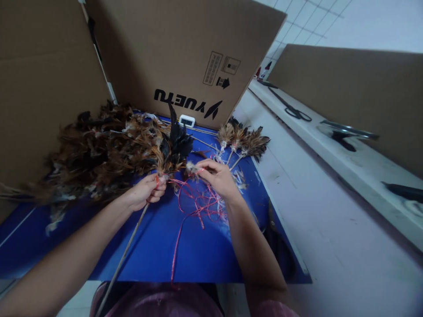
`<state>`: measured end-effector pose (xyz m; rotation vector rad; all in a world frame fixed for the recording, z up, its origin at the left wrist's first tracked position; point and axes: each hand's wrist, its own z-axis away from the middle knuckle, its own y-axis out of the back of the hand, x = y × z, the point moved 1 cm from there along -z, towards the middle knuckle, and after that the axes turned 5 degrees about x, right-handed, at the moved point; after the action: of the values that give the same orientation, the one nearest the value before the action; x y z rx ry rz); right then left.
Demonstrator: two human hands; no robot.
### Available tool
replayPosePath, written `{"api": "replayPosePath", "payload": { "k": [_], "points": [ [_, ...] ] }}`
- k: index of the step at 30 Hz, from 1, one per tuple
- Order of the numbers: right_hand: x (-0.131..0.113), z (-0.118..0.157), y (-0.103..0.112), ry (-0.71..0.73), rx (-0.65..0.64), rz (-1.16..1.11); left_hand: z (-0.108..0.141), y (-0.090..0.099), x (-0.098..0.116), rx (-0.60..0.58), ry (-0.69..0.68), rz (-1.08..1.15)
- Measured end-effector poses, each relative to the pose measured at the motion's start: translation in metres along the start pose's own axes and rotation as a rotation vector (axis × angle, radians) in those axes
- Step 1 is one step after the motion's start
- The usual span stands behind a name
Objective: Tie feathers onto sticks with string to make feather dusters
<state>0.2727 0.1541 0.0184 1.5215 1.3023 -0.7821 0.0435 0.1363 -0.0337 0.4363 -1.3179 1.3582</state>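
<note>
My left hand [148, 192] is closed round the neck of a feather duster, whose dark feathers [180, 143] point away from me and whose thin stick [127, 248] slants down toward my lap. An orange-red band shows at its fingers. Just to the right, my right hand [214, 174] pinches a small tuft of pale feathers [191, 167], apart from the duster. Tangled pink string [201, 207] lies beneath the hands, and one strand runs to the table's front edge.
Brown feathers [99, 149] are heaped at the left of the blue table [205, 259]. Several finished-looking dusters [244, 143] lie back right. Cardboard boxes [185, 53] stand behind. Scissors [295, 113] rest on a white ledge [360, 163] at the right.
</note>
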Motion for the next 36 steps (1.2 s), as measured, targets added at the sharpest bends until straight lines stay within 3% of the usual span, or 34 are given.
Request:
{"api": "replayPosePath", "payload": {
  "k": [2, 6, 8, 10, 15, 17, 26, 36],
  "points": [
    [-0.002, 0.001, -0.004, 0.005, -0.018, -0.04, 0.0, 0.0, -0.001, -0.001, 0.008, -0.007],
    [-0.002, 0.005, -0.009, -0.137, -0.072, -0.212, 0.0, -0.001, -0.002, -0.012, 0.014, -0.013],
    [-0.004, 0.008, -0.012, -0.164, -0.101, -0.195, -0.001, -0.001, -0.003, -0.012, 0.022, -0.012],
    [-0.008, 0.01, -0.015, -0.127, -0.137, -0.093, -0.001, -0.002, -0.004, -0.007, 0.033, -0.01],
    [-0.02, 0.009, -0.024, 0.23, -0.236, 0.254, 0.0, -0.002, -0.006, -0.003, 0.037, -0.022],
    [-0.021, 0.007, -0.027, 0.308, -0.266, 0.331, 0.001, -0.003, -0.006, 0.002, 0.037, -0.031],
    [-0.016, 0.004, -0.032, 0.315, -0.336, 0.285, 0.001, -0.003, -0.008, -0.044, 0.047, -0.016],
    [-0.021, 0.006, -0.041, 0.33, -0.352, 0.405, 0.005, -0.005, -0.008, -0.062, 0.049, -0.046]
  ]
}}
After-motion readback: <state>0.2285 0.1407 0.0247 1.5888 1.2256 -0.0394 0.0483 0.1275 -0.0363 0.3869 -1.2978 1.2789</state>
